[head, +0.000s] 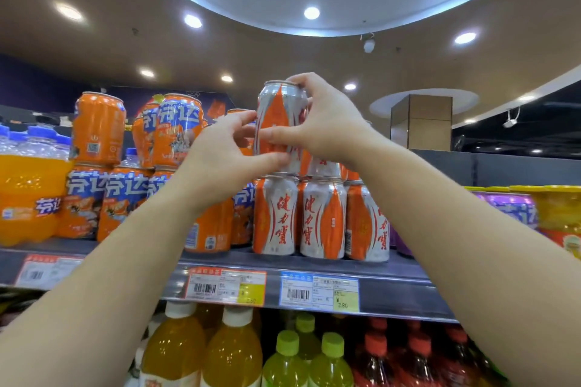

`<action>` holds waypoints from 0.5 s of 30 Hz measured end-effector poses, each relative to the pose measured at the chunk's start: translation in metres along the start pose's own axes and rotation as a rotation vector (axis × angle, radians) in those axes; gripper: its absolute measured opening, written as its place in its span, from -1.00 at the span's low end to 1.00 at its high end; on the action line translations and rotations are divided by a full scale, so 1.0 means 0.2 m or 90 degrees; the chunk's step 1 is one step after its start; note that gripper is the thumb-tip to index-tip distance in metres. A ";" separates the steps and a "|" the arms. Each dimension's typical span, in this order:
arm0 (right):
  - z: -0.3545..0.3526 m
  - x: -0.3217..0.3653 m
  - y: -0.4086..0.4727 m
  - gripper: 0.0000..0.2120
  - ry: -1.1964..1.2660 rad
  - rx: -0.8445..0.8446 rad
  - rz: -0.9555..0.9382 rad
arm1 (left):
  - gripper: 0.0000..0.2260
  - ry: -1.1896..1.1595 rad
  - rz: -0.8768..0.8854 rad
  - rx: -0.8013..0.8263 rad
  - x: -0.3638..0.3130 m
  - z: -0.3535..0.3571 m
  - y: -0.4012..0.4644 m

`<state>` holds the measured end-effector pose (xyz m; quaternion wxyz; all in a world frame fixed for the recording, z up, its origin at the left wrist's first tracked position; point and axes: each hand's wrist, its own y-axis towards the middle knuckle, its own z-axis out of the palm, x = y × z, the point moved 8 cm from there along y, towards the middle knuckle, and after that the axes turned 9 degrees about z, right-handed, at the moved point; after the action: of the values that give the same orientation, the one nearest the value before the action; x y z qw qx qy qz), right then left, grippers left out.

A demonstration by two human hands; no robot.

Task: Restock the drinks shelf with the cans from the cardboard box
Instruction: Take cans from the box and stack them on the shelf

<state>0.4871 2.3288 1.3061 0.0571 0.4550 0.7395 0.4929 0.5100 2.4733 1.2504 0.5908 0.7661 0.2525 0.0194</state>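
Both hands meet on one silver-and-orange can (280, 122) held upright just above 12 o'clock of centre, at the top level of a stack on the shelf (393, 286). The right hand (327, 122) grasps it from 3 o'clock, fingers curled over the rim and thumb pressed across the front. The left hand (226, 154) pinches its lower side from 9 o'clock with thumb and fingertips. The can's base sits at the tops of the bottom row (320, 220), three matching cans standing side by side on the shelf; whether it rests there or hangs just clear cannot be told. At 9 o'clock of these stand orange soda cans (125, 173) stacked two high, with orange bottles (28, 195) beyond. Purple cans (509, 207) stand at 3 o'clock. Price tags (319, 291) line the shelf edge, and at 6 o'clock below are yellow, green and red bottles (232, 355).
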 end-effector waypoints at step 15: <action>-0.02 -0.01 0.00 -0.16 -0.127 -0.143 -0.079 | -0.48 0.143 0.016 -0.124 0.05 -0.01 0.01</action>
<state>0.4856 2.3242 1.3071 0.2112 0.4459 0.6970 0.5203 0.5189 2.4786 1.2509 0.6299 0.7014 0.3045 0.1365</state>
